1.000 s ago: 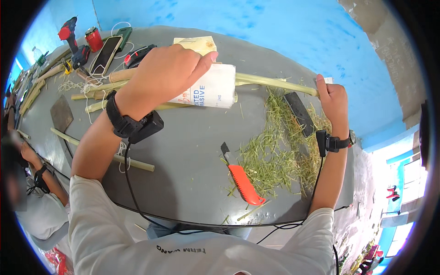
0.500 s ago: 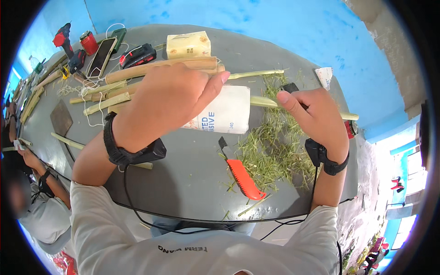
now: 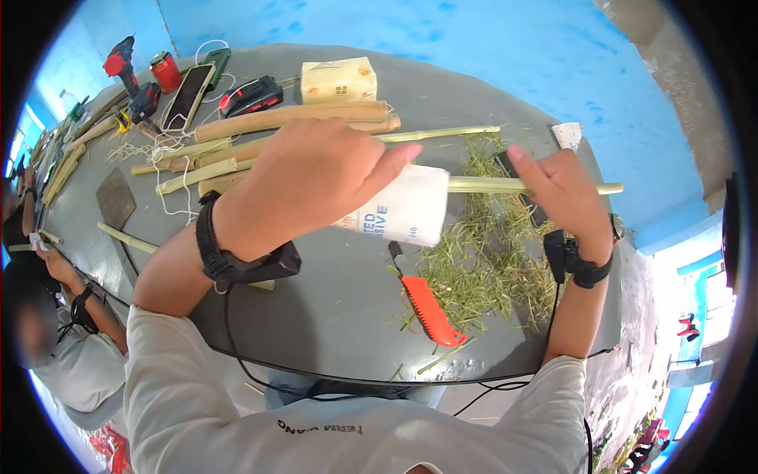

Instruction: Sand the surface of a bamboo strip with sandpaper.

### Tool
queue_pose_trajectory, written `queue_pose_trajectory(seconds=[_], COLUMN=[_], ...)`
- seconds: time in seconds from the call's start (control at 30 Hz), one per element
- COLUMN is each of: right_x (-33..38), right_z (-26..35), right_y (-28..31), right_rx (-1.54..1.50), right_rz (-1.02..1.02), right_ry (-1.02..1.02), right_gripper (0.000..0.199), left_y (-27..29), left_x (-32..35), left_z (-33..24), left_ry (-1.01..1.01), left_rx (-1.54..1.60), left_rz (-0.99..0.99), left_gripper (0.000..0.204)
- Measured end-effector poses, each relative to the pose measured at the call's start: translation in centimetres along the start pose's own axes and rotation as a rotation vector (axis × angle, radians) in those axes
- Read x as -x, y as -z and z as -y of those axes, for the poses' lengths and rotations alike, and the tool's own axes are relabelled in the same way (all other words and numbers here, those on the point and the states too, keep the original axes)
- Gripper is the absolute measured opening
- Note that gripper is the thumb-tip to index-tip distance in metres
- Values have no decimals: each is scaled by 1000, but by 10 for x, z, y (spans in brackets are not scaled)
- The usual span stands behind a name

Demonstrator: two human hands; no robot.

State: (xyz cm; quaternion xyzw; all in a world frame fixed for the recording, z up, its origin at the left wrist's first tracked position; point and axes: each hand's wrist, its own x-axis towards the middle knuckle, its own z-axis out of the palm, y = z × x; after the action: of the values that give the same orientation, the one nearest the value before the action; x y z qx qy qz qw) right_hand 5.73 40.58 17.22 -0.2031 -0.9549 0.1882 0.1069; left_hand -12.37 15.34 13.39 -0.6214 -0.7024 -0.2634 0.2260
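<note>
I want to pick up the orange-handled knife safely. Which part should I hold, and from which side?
Grip the orange handle, coming from the table's near edge. It lies flat with the handle toward the person and the dark blade pointing away, close under the white container held in the left hand.

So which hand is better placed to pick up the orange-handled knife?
Probably the right hand: it is open and empty, hovering over the grass clippings near the knife, while the left hand grips the white container.
</note>
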Motion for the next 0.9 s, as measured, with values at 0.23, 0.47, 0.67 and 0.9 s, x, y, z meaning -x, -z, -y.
queue_pose_trajectory(seconds=[0.23,0.47,0.67,0.9], right_x=[12,13,15,8], right_z=[8,-4,15,-13], right_y=[-10,27,-5,25], right_rx=[82,96,97,134], right_rz=[-165,-86,-145,-224], right_ry=[100,28,325,100], right_gripper=[70,66,62,59], left_y=[0,5,9,5], left_x=[-6,-5,-3,-5], left_z=[-7,6,-12,0], left_ry=[63,-55,70,7], left_rx=[-3,-159,-11,-19], left_rz=[72,-27,59,-37], left_gripper=[48,48,54,54])
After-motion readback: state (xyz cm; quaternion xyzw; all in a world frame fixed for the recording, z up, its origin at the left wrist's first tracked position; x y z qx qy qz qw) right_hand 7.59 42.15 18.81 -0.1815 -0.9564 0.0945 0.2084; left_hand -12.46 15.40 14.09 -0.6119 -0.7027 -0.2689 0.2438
